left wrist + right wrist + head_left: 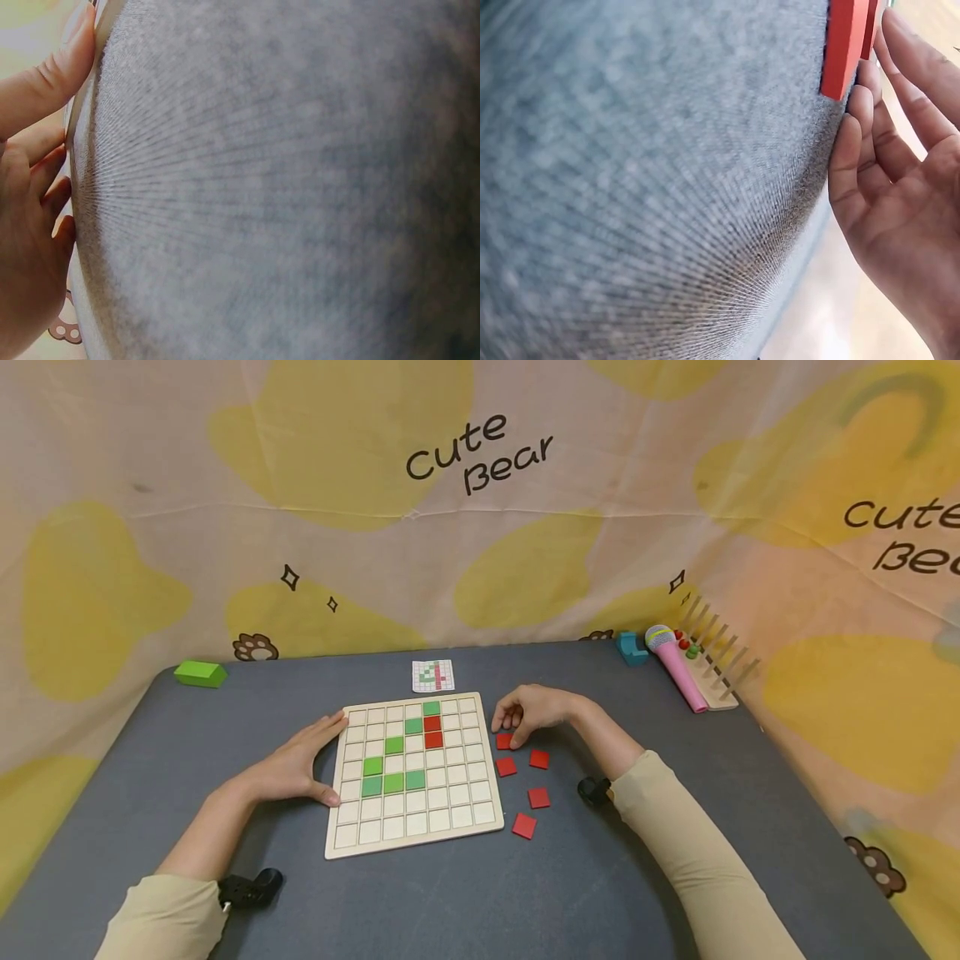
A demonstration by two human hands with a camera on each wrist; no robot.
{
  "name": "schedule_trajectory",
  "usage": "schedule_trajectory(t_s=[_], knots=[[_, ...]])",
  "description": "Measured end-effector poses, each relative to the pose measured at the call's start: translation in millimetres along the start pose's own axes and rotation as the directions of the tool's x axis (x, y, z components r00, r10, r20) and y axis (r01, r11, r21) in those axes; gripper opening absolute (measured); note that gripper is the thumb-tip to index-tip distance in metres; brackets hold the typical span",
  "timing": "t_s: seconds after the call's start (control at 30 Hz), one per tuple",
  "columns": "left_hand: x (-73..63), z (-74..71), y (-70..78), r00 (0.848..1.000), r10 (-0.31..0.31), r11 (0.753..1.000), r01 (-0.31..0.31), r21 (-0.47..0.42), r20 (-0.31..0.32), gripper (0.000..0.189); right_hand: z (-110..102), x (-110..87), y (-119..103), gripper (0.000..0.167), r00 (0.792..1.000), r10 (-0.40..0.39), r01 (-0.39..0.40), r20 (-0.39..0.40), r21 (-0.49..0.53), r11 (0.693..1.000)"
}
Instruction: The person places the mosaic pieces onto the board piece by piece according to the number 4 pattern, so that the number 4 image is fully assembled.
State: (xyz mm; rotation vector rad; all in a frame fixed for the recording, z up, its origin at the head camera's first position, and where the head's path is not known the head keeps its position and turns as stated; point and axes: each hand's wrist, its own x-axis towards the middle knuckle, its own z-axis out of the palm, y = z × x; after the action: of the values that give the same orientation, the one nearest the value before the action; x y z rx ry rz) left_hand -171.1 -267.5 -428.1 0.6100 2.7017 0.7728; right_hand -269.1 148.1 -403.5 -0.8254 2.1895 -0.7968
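A wooden grid board (pixel 450 817) lies on the table, with several green tiles (pixel 393 745) and two red tiles (pixel 432 732) set in its squares. Along the board's left edge rests my left hand (pixel 294 766), thumb and fingers spread. In the left wrist view that hand (pixel 34 187) shows at the left border, and the tiles are out of sight. Right of the board, my right hand (pixel 542 706) bends its thumb and fingers about a red tile (pixel 504 741) at the table surface. The right wrist view shows the fingers (pixel 847 154) low beside a nearer red tile (pixel 842 52).
Several loose red tiles (pixel 538 797) lie right of the board. Behind it is a small pattern card (pixel 432 676). A green block (pixel 200 674) sits at the back left; a blue piece (pixel 632 648), a pink microphone (pixel 678 672) and a pegged wooden stand (pixel 723 697) are at the back right.
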Motion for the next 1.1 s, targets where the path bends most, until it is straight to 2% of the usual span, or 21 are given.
schedule_trajectory(t_s=[0.6, 0.9, 1.1], knots=[[0.0, -0.8, -0.1, 1.0, -0.009, 1.0, 0.009, 0.003, 0.009, 0.13, 3.5, 1.7, 0.7, 0.028, 0.999, -0.04, 0.038, -0.023, -0.083, 0.996], [0.3, -1.6, 1.7, 1.0, -0.01, 1.0, 0.01, 0.006, 0.011, 0.129, 1.8, 2.4, -0.7, 0.024, 0.998, -0.032, 0.03, -0.059, -0.034, 0.999], [-0.1, -1.5, 1.5, 1.0, -0.019, 1.0, 0.019, 0.007, 0.013, 0.13, 2.0, 5.3, -4.0, 0.02, 0.996, -0.024, 0.02, -0.085, -0.043, 0.999]])
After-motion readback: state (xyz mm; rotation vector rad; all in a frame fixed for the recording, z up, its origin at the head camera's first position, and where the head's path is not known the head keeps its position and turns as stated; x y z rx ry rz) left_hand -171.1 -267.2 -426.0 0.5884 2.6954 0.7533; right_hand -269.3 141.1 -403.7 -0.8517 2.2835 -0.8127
